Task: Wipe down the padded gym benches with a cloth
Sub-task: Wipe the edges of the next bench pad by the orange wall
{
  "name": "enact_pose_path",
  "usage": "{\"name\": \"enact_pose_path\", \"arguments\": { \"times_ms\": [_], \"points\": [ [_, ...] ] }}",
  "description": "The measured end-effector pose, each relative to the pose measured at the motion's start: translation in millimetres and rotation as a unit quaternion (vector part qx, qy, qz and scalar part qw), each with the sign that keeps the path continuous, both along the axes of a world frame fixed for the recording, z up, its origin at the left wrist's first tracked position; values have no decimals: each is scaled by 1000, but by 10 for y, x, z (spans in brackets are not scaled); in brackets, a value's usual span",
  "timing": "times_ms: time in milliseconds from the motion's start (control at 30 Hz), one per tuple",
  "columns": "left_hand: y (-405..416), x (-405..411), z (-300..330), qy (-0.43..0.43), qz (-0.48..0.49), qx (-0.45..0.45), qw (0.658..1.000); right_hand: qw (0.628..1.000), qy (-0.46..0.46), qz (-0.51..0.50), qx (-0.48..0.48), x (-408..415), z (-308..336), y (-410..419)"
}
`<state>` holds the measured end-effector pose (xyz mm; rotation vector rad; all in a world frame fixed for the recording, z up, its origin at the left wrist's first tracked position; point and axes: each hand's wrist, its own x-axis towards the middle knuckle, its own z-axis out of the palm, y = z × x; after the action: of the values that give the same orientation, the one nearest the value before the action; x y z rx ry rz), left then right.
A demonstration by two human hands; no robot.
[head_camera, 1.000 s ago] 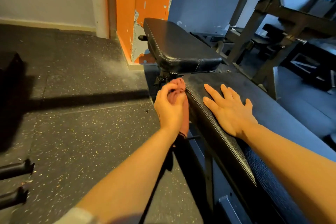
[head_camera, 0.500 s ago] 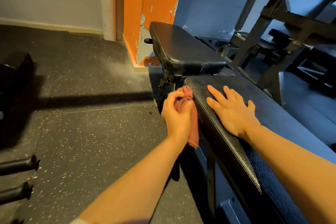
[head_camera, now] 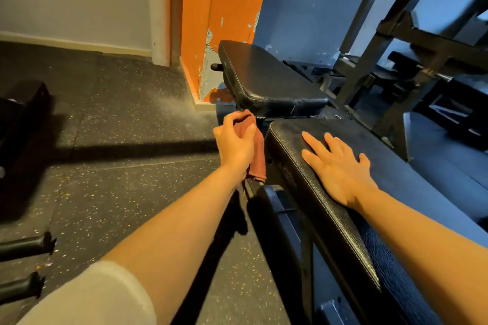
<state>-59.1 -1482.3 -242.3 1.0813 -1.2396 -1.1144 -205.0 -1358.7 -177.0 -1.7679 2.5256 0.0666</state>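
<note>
Nearest me, my left forearm comes in from the bottom edge with a pale sleeve (head_camera: 87,295) at the elbow, cut off by the frame. My right forearm crosses the near end of the bench (head_camera: 327,206), whose black padded top runs off the lower right corner. My right hand (head_camera: 336,166) lies flat on that pad, fingers straight and spread, holding nothing. Just off the pad's left edge, my left hand (head_camera: 235,144) has its grip curled round a reddish cloth (head_camera: 257,155); the cloth bunches above my fingers and hangs down past the wrist, beside the pad's side. Whether it touches the pad I cannot tell. The frame under the bench is dark and hard to read. Beyond my hands sits a second black pad (head_camera: 266,82), its far end against an orange pillar (head_camera: 224,21) with chipped paint. On the speckled floor (head_camera: 118,166) at left, two dark bar ends (head_camera: 29,245) poke in, cropped. A dark metal rack (head_camera: 412,42) at far right is partly out of view.
</note>
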Motion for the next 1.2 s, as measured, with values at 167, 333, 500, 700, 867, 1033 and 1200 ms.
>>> {"name": "enact_pose_path", "arguments": {
  "times_ms": [167,333,500,700,867,1033,1200],
  "points": [
    [192,-222,-54,53,-107,94,988,1000,4,-1,0,-5,3,-16],
    [819,46,-370,43,-97,-109,988,1000,5,-6,-6,5,5,-41],
    [172,-67,-24,9,-35,30,999,1000,-1,-3,-12,-16,-9,-29],
    [682,-36,-33,24,-76,-42,996,1000,14,-2,-11,-28,-9,-57],
    [985,-82,-168,44,-25,-53,997,1000,13,-10,-12,-11,1,-76],
    [1398,-229,-92,102,-6,3,995,1000,21,-5,-11,-30,-23,-85],
    [1474,-271,-28,77,15,19,997,1000,9,-2,-9,-73,-22,-120]
  ]
}}
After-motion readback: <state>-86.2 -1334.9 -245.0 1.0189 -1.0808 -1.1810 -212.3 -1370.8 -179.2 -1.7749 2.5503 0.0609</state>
